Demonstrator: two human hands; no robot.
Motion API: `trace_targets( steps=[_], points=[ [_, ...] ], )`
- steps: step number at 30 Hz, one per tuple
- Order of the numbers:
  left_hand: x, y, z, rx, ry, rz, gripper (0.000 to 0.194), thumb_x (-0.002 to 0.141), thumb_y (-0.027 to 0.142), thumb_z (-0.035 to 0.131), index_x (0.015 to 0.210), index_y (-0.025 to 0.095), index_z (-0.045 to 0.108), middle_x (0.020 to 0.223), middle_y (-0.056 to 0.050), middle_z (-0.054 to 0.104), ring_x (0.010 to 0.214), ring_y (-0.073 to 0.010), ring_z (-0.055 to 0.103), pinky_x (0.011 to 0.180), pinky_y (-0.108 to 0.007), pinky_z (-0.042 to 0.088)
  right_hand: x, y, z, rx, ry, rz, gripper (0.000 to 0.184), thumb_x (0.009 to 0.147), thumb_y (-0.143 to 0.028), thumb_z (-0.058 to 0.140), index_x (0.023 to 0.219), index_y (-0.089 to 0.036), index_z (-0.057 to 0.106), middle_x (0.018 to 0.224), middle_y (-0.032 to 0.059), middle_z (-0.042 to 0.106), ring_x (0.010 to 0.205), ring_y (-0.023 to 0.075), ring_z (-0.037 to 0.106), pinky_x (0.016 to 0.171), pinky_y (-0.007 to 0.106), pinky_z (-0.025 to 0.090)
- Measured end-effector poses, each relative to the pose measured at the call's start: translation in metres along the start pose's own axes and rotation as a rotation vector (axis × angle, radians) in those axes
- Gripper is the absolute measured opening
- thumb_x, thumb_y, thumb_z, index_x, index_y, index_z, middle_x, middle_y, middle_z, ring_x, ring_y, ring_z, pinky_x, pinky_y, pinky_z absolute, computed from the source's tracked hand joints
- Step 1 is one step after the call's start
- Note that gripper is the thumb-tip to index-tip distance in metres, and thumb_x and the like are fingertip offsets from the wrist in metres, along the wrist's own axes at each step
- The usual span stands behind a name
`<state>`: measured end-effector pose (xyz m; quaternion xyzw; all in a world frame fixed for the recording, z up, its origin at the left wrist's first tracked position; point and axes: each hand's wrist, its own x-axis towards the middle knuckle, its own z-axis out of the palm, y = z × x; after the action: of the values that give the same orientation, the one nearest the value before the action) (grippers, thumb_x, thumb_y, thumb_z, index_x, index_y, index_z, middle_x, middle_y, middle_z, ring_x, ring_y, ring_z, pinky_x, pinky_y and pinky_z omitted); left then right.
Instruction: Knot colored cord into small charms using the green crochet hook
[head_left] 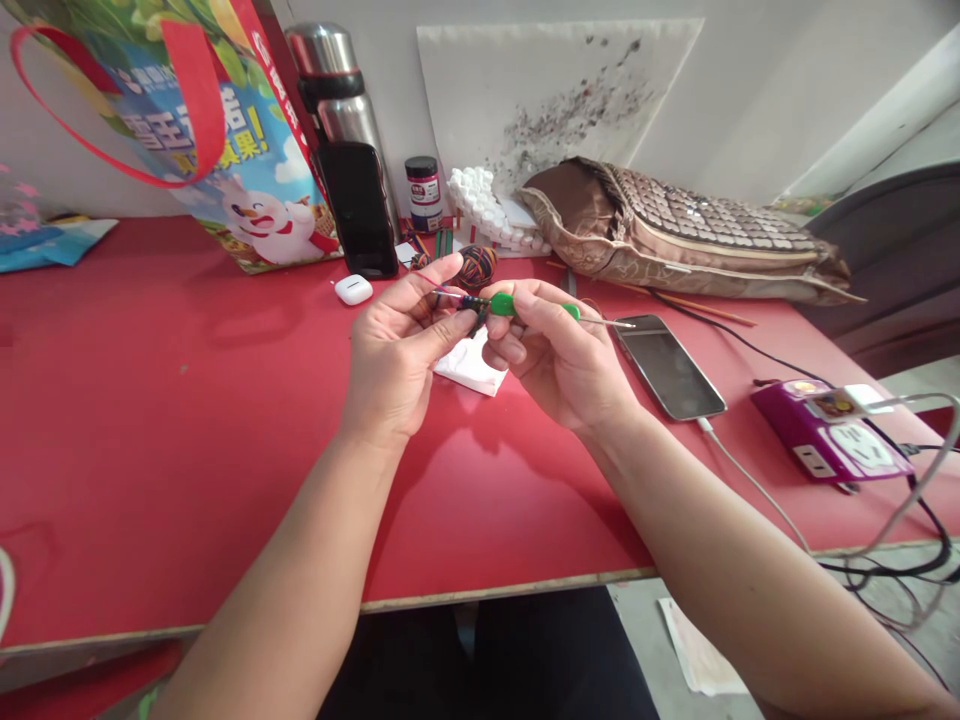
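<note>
My right hand is closed around a crochet hook with a green grip; a thin metal shaft sticks out past the fingers to the right. Between the thumb and fingers of my left hand is a small piece of dark multicoloured crochet work, with a strand of yarn running up by the index finger. The hook's left end meets this piece. Just behind the hands lies a ball of multicoloured yarn. A white paper lies on the table below them, partly covered.
On the red table stand a colourful bag, a steel flask, an upright black phone and a jar. A white earbud case lies left. Right are a charging phone, a purple power strip and a brown bag.
</note>
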<state>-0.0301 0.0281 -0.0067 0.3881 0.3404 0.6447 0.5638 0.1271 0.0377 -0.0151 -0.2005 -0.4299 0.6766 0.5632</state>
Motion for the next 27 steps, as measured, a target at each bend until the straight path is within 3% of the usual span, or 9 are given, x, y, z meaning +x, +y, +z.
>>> trace_targets(
  steps=[7, 20, 27],
  points=[
    [0.0024, -0.0026, -0.0010, -0.008, 0.016, 0.042, 0.044, 0.068, -0.003, 0.092, 0.101, 0.026, 0.089, 0.079, 0.002, 0.074, 0.077, -0.0127, 0.069, 0.073, -0.025, 0.062, 0.0009, 0.0022, -0.0001, 0.055, 0.008, -0.010, 0.016, 0.089, -0.032, 0.084, 0.093, -0.016, 0.081, 0.073, -0.0007, 0.070, 0.057, 0.0080, 0.050, 0.058, 0.025, 0.052],
    [-0.0005, 0.0002, 0.0019, -0.005, 0.049, 0.018, 0.039, 0.074, -0.004, 0.088, 0.103, 0.023, 0.089, 0.075, 0.002, 0.069, 0.071, -0.0116, 0.068, 0.069, -0.026, 0.059, 0.0010, 0.0025, -0.0008, 0.024, -0.002, -0.029, 0.019, 0.091, -0.035, 0.085, 0.090, -0.017, 0.080, 0.073, -0.0004, 0.070, 0.057, 0.0083, 0.050, 0.059, 0.026, 0.053],
    [-0.0007, 0.0008, 0.0042, -0.037, 0.054, 0.015, 0.039, 0.075, -0.008, 0.085, 0.101, 0.022, 0.088, 0.076, 0.001, 0.073, 0.073, -0.0114, 0.070, 0.073, -0.026, 0.061, 0.0006, 0.0010, 0.0005, 0.030, -0.012, -0.037, 0.013, 0.092, -0.027, 0.079, 0.084, -0.016, 0.079, 0.071, 0.0000, 0.070, 0.054, 0.0074, 0.048, 0.055, 0.025, 0.051]
  ],
)
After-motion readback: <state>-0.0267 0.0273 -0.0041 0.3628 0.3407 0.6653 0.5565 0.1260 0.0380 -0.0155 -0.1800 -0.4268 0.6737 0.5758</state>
